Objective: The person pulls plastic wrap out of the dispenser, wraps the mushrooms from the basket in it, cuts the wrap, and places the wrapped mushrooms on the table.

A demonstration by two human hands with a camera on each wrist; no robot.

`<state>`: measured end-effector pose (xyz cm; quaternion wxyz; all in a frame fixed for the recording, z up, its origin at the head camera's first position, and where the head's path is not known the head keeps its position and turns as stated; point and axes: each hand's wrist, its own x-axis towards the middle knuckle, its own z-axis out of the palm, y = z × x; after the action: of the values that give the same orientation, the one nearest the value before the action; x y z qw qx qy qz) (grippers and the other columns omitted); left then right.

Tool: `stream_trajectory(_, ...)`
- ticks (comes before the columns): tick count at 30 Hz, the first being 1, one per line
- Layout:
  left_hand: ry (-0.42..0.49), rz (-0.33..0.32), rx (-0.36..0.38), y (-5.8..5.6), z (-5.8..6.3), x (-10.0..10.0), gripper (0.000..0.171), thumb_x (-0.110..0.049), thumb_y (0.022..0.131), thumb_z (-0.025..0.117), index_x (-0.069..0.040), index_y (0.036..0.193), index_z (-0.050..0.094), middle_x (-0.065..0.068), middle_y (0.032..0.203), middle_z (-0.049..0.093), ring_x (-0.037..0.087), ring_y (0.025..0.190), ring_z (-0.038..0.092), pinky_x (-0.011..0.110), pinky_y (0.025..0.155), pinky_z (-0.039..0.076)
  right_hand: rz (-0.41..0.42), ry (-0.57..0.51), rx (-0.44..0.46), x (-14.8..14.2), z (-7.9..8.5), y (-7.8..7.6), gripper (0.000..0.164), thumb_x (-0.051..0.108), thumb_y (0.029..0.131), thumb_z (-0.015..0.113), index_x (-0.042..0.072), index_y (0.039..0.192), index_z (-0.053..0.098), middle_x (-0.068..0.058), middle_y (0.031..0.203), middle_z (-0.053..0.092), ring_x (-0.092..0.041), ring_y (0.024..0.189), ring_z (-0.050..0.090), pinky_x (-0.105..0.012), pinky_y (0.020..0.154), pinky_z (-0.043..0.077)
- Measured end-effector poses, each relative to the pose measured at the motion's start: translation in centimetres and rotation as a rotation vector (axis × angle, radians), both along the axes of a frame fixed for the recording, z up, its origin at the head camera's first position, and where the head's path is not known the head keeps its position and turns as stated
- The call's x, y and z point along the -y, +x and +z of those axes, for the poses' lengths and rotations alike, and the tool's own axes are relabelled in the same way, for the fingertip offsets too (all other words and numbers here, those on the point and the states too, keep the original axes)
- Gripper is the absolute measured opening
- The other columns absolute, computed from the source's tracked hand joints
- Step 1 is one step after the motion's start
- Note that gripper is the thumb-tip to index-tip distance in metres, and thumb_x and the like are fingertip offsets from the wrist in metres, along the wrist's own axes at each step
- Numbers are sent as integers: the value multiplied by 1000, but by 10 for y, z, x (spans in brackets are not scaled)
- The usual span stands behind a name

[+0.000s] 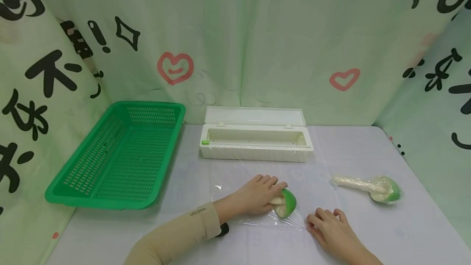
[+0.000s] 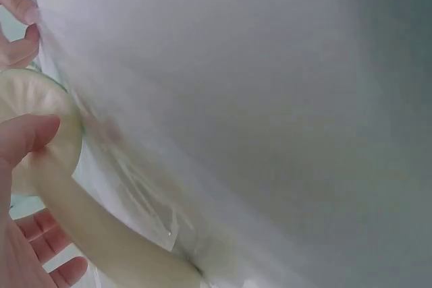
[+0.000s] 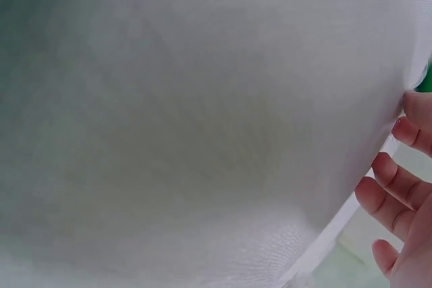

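Note:
My left hand (image 1: pixel 254 196) grips a toy mushroom (image 1: pixel 290 203) with a green cap and a pale stem, close over the table. In the left wrist view the thumb lies across the pale underside of the mushroom's cap (image 2: pixel 67 106), and the stem slants down. Clear cling film (image 1: pixel 270 219) spreads beneath the mushroom, wrinkled near the cap. At the film's right edge, my right hand (image 1: pixel 331 230) pinches it between thumb and forefinger; the other fingers (image 3: pixel 385 197) are loosely bent in the right wrist view.
Behind the hands stands a white cling film box (image 1: pixel 254 153), its lid raised and a green slider at its left end. A green plastic basket (image 1: pixel 149 203) is at the left. To the right lies another mushroom wrapped in film (image 1: pixel 380 189). Printed curtains (image 1: pixel 287 44) enclose the white-covered table (image 1: pixel 342 146).

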<state>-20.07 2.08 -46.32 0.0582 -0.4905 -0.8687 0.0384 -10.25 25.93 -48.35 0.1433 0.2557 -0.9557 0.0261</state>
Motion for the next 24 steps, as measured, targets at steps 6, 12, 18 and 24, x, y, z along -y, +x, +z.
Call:
stream_trajectory(6,8,21,-24,2,6,10,57,-41,85,53,-20,135,32,-4,115,44,12,101,44,25,89,35,-6,8,21,0,1,0,22,23,69,78,25,79,59,15,76,40,-3,67,37,-40,72,32)
stream_trajectory(12,-55,45,-197,16,16,33,53,-47,85,55,-23,130,39,-4,114,45,12,100,46,28,89,35,63,-17,-33,-1,0,-1,16,29,76,71,24,80,56,14,77,42,-6,68,40,-41,72,33)
stream_trajectory(18,-138,17,-303,36,6,70,39,-46,89,50,-26,121,43,-8,112,48,10,102,47,30,92,37,146,-60,-90,-2,-2,-5,43,48,97,23,21,84,54,10,81,44,-9,72,46,-40,72,32)
stream_trajectory(24,-136,-16,-270,51,-13,104,40,-56,88,42,-23,112,47,-7,106,49,11,97,47,31,89,36,202,-60,-114,-2,-4,-6,52,45,97,11,23,89,58,8,82,45,-9,73,46,-38,72,30)
